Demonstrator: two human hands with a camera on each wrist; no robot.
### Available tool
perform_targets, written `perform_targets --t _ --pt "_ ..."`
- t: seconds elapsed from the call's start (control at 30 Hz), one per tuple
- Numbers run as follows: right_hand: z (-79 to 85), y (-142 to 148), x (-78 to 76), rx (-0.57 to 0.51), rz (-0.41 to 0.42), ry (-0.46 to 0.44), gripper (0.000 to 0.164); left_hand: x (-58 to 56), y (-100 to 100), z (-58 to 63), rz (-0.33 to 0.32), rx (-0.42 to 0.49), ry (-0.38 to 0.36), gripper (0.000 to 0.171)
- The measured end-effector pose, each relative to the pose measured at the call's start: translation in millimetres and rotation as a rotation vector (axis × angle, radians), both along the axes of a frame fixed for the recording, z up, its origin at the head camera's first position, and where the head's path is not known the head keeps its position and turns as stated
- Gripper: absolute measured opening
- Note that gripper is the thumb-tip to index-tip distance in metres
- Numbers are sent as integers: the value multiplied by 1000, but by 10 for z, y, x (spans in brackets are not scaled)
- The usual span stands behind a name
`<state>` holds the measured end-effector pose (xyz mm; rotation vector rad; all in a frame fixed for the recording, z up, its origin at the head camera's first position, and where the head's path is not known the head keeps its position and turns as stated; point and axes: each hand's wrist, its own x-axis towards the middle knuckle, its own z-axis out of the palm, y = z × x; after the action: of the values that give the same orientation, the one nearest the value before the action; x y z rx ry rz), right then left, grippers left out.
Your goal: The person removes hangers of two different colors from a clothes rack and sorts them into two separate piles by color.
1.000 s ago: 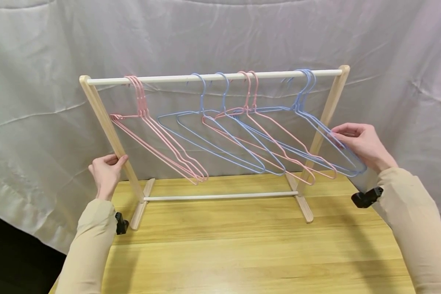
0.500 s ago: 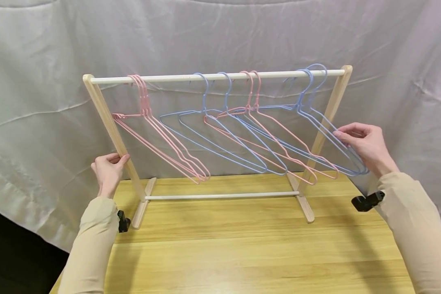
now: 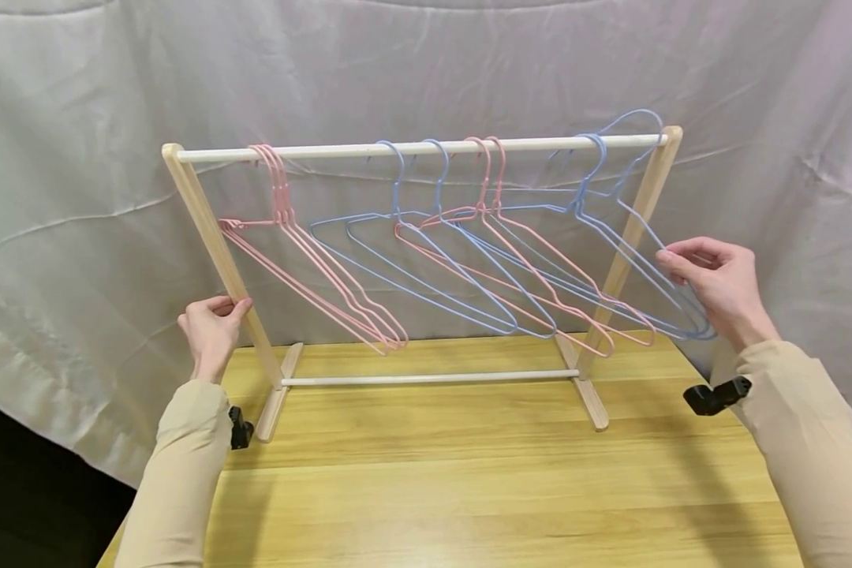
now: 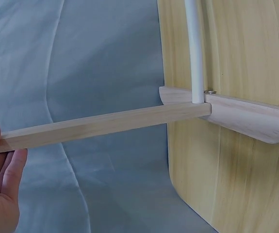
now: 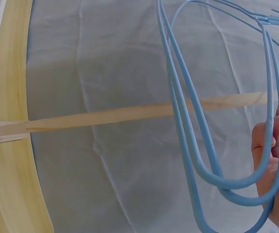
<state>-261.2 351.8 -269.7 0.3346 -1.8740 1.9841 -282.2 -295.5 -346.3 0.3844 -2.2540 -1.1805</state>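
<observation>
With our left grip [image 3: 211, 327] we pinch the wooden post [image 3: 206, 223]; with our right grip [image 3: 726, 285], one blue hanger [image 3: 640, 218], whose hook [image 3: 637, 110] arches with a gap above the white bar [image 3: 334, 151].

Grip [image 5: 274, 169] pinches 1 of 3 blue hangers [image 5: 234, 184]; wooden post [image 5: 100, 117] behind.

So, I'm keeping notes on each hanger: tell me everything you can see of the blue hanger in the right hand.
The blue hanger is slim and light blue, with a curved hook, sloping shoulders and rounded lower corners; it looks like coated wire. The right hand pinches one shoulder. Its hook arches above the white rail, higher than those of the neighbouring blue hangers, whose lower ends it overlaps in view. Whether it touches rail or neighbours is unclear.
</observation>
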Motion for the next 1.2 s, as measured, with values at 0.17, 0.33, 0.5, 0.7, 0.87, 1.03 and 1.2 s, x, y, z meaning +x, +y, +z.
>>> perform_targets --t 0.17,0.33,0.5,0.7,0.87,1.03,1.2 --pt "-47 32 41 -76 -13 55 10 -2 7 -1 7 -1 7 35" --pt "-98 53 89 -161 -14 111 16 -8 12 0 1 6 8 37" --pt "-125 58 125 -232 -27 161 15 -1 20 -15 3 17 22 36" --pt "-113 89 175 -324 -24 210 12 4 11 -37 8 25 26 37" --pt "-97 112 214 -403 0 241 11 9 -20 -42 19 36 4 39" --pt "-96 146 265 -462 -6 261 13 9 -21 -38 25 34 2 38" --pt "-145 186 314 -497 -82 295 11 6 1 -24 14 36 1 39"
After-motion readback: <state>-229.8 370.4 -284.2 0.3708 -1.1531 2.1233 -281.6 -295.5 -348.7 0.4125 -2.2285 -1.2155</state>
